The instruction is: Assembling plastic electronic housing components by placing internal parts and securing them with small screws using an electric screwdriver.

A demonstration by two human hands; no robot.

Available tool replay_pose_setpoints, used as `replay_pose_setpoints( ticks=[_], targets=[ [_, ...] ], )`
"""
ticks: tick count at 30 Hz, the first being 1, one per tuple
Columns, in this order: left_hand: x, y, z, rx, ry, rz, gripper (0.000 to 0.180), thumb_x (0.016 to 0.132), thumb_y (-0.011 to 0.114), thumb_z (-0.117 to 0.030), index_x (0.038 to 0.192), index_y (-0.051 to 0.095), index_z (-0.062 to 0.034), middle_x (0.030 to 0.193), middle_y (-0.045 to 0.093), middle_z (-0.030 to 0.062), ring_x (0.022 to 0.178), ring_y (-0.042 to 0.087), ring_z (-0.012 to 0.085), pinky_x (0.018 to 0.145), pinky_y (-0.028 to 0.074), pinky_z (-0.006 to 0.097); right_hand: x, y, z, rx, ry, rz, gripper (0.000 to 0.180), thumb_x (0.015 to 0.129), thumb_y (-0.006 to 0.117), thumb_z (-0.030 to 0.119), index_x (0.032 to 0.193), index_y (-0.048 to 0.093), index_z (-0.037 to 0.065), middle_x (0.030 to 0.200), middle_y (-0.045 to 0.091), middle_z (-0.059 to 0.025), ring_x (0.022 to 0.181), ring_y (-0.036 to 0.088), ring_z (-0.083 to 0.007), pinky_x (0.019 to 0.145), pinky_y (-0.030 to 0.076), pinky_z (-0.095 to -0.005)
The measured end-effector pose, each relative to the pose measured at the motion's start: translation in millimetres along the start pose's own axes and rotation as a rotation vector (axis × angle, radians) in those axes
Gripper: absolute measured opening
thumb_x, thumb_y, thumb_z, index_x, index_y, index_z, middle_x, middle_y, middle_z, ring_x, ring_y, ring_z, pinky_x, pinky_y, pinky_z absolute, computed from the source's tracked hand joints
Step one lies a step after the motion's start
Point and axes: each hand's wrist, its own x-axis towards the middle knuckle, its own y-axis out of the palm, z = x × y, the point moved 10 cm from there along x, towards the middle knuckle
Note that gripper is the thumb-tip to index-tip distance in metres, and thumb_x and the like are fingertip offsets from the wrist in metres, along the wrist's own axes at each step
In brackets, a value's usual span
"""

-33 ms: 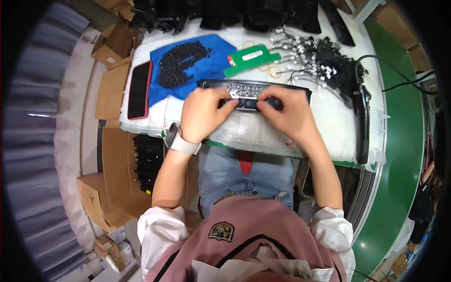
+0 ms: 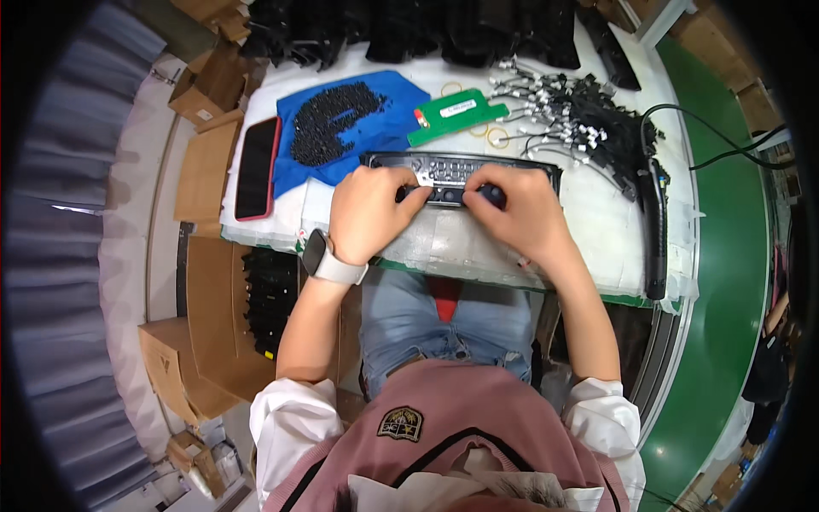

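A long black panel (image 2: 449, 171) with rows of small keys and dark round parts along its near edge lies on the white-covered table in front of me. My left hand (image 2: 373, 207) grips its left part, thumb on the near edge and fingers curled over the top. My right hand (image 2: 520, 205) grips the right part the same way, its thumb bent beside a dark round part. My hands cover parts of both ends. Just beyond the panel lies a green circuit board (image 2: 461, 117) with a white label.
Many small black pieces (image 2: 320, 128) lie on a blue cloth (image 2: 392, 90), beside a red-edged phone (image 2: 258, 166). Right of the board are bundled black cables with white connectors (image 2: 580, 115) and a long black tool (image 2: 654, 230). Black parts (image 2: 469, 34) line the far edge; cardboard boxes (image 2: 222, 316) stand left.
The panel and both hands sit slightly lower in the picture, as does the table. My left wrist has turned a little, showing more of the watch. Both hands keep their grip.
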Motion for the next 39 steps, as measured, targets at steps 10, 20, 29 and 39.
replay_pose_setpoints(
  ticks=[10, 20, 29, 39],
  targets=[
    [-11, -2, -14, -0.071, 0.121, -0.011, 0.012, 0.077, 0.063, -0.014, 0.086, 0.068, -0.0066, 0.066, 0.061, 0.0148, 0.059, 0.061, 0.0303, 0.052, 0.046, 0.036, -4, -7, 20, -0.411, -0.038, -0.078, 0.005, 0.070, 0.060, 0.009, 0.068, 0.058, 0.005, 0.067, 0.059, -0.0114, 0.065, 0.059, -0.0292, 0.056, 0.047, -0.0383],
    [10, -17, 10, -0.672, -0.074, -0.062, 0.017, 0.084, 0.057, -0.017, 0.080, 0.066, -0.0033, 0.057, 0.058, 0.0048, 0.045, 0.051, 0.0174, 0.045, 0.040, 0.028, 4, -28, 55, -0.576, -0.134, -0.149, 0.007, 0.070, 0.066, 0.013, 0.068, 0.065, 0.006, 0.072, 0.055, -0.0057, 0.075, 0.054, -0.0224, 0.059, 0.047, -0.0333],
    [84, -1, 97, -2.393, -0.470, -0.528, 0.014, 0.087, 0.042, 0.001, 0.100, 0.044, 0.0065, 0.101, 0.051, 0.0222, 0.079, 0.055, 0.0231, 0.067, 0.047, 0.029, 70, -12, 22, -0.482, -0.112, 0.106, 0.027, 0.073, 0.065, 0.008, 0.099, 0.063, 0.005, 0.093, 0.062, -0.0126, 0.085, 0.059, -0.0279, 0.074, 0.048, -0.0358],
    [75, -15, 96, -1.747, -0.220, -0.694, 0.023, 0.095, 0.038, -0.007, 0.110, 0.040, 0.0107, 0.098, 0.057, 0.0263, 0.085, 0.062, 0.0299, 0.074, 0.052, 0.033, 111, 8, -10, -0.552, -0.164, 0.229, 0.033, 0.067, 0.069, 0.006, 0.100, 0.064, 0.003, 0.091, 0.058, -0.0075, 0.094, 0.053, -0.0244, 0.081, 0.047, -0.0337]
  ],
)
